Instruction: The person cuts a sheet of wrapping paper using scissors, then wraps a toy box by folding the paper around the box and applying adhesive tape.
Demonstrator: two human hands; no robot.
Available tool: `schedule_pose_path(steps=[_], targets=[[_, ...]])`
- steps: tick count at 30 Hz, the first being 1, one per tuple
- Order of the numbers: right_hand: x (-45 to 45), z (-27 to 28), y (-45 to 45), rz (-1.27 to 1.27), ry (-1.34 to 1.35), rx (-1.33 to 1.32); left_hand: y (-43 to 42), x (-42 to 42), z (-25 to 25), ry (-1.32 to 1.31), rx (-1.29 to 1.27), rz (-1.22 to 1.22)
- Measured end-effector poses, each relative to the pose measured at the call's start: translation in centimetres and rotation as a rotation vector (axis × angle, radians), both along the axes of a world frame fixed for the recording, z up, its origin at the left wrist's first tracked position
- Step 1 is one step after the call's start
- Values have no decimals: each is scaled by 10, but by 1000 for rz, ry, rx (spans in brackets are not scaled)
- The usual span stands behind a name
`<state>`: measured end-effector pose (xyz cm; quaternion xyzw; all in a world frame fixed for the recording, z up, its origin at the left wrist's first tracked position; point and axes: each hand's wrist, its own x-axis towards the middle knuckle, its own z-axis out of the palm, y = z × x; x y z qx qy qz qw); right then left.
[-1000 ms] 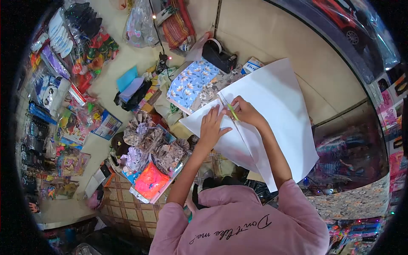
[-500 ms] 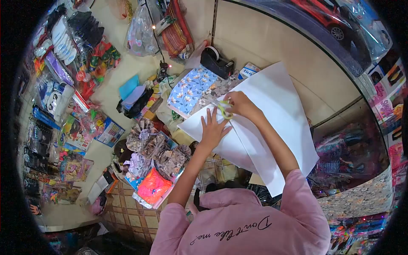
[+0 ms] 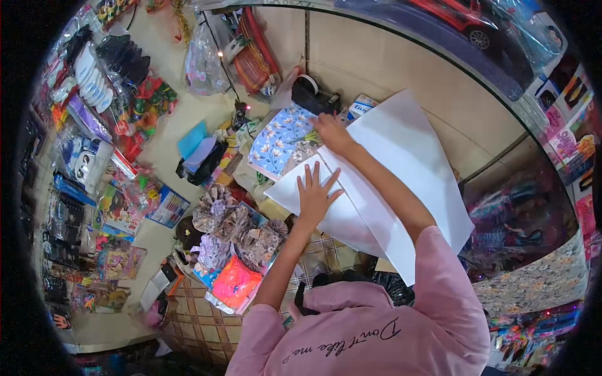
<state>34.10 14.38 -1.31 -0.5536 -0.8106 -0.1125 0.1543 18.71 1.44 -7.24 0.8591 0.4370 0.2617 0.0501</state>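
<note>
One wide, rounded view, darkening to black at its corners, looks from the person's head steeply down and forward. The pink shirt [image 3: 382, 338] fills the near edge, closest to the lens, its lettering upside down from here. Both the left hand [image 3: 316, 197] and the right hand [image 3: 333, 134] fall near the middle, farther off than the shirt, over the white sheet [image 3: 411, 166]. The field stretches left to bagged goods [image 3: 150, 103], far right to a red toy car [image 3: 461, 22], and right to a flowered cloth [image 3: 536, 289], with straight edges bowed toward the rim.
</note>
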Motion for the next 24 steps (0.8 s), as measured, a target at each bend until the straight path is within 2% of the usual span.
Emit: schedule_pose_path(steps=[1,4,6,7,8,12,14,19,22,24], targets=[[9,7,-8,-36,61,52,1,1,-1,11,12,7],[41,28,-47,-51,59,-60,9,2,-6,4,52,4],[49,35,-85,-25,110,58,21,10,-17,-94,39,-2],[48,40,-106,-11,133,122,25,12,-18,-43,24,3],[43,49,-135,6,243,75,27,14,-18,-49,25,0],[31,20,-211,-70,354,-129,34,23,-11,-81,-17,-33],[26,-8,-231,-61,376,-106,41,29,-9,-86,-63,-63],[17,-22,-241,-176,211,-141,60,44,10,-108,-237,-203],[18,-22,-240,-191,233,-167,68,36,18,-514,-356,-375],[22,-23,-237,-198,254,-158,54,21,24,-535,-229,-286]])
